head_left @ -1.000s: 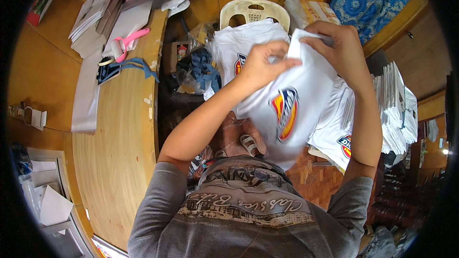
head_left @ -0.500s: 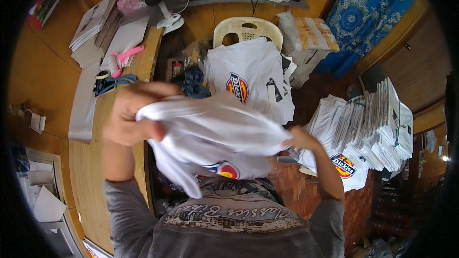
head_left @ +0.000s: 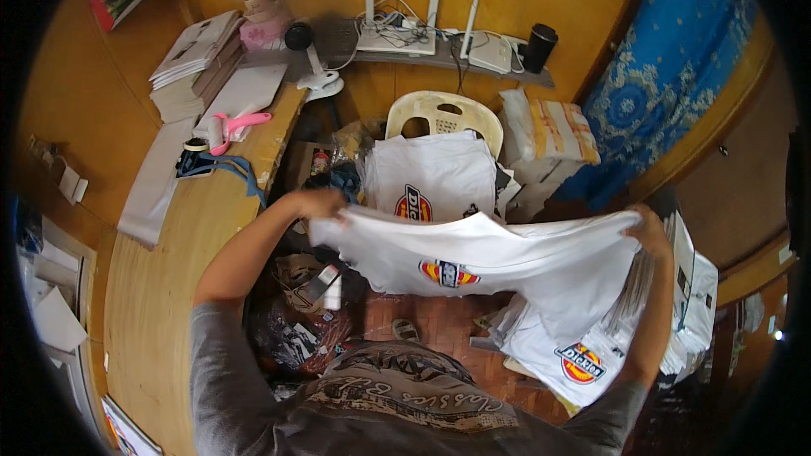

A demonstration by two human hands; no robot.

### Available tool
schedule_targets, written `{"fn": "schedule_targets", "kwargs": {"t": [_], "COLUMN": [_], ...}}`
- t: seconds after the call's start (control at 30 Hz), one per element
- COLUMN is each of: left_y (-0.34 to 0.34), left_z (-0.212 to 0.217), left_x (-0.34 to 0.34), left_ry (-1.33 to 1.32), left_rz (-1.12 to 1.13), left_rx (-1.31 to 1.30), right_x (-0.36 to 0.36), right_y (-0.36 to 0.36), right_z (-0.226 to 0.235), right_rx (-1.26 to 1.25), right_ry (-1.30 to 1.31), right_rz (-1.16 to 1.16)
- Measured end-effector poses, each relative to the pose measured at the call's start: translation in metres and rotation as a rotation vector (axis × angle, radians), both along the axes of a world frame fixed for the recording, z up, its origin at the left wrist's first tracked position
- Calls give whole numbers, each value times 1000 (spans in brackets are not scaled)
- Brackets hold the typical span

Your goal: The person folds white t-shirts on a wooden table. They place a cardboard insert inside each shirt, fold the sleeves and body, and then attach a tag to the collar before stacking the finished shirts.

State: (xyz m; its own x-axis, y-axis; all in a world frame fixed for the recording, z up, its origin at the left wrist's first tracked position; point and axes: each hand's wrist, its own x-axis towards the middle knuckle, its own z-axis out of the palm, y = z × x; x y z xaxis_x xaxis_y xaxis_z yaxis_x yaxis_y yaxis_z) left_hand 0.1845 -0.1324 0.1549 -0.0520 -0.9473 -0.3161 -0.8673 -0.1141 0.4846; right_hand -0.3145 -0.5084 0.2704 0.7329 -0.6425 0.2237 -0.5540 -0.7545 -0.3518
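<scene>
A white T-shirt [head_left: 541, 257] with a red, yellow and blue printed logo hangs stretched in the air between my hands. My left hand [head_left: 323, 204] is closed on one edge of it, and my right hand [head_left: 653, 233] pinches the opposite edge. Just beyond, flat white shirts [head_left: 431, 160] with the same kind of logo lie on a cream plastic chair [head_left: 443, 106]. Below my right arm another white shirt [head_left: 545, 346] lies beside a tall row of folded shirts in clear bags [head_left: 686, 287], partly hidden by the held shirt.
Along the left runs a wooden table [head_left: 169, 304] with a pink-handled lint roller [head_left: 232, 129], tape roll [head_left: 196, 144] and stacked packs [head_left: 198, 55]. A wall shelf [head_left: 448, 55] bears routers and a black tumbler [head_left: 539, 47]. Plastic bags [head_left: 291, 329] and a slipper [head_left: 405, 330] lie on the floor.
My hands have spread apart, the right one moving outward to the right. The bunched T-shirt is now drawn out wide, its logo in view. The head view has shifted slightly.
</scene>
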Motion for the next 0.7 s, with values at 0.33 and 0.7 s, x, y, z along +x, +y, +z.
{"fn": "schedule_targets", "kwargs": {"t": [0.33,0.7], "left_y": [-114,138], "left_z": [-109,69], "left_x": [-58,-124], "left_ry": [149,157], "left_rz": [428,475], "left_rx": [-659,-552], "right_x": [-9,17], "right_y": [-39,-96], "right_z": [-85,-74], "right_rx": [-453,193], "right_ry": [-10,-234], "right_rz": [-131,-110]}}
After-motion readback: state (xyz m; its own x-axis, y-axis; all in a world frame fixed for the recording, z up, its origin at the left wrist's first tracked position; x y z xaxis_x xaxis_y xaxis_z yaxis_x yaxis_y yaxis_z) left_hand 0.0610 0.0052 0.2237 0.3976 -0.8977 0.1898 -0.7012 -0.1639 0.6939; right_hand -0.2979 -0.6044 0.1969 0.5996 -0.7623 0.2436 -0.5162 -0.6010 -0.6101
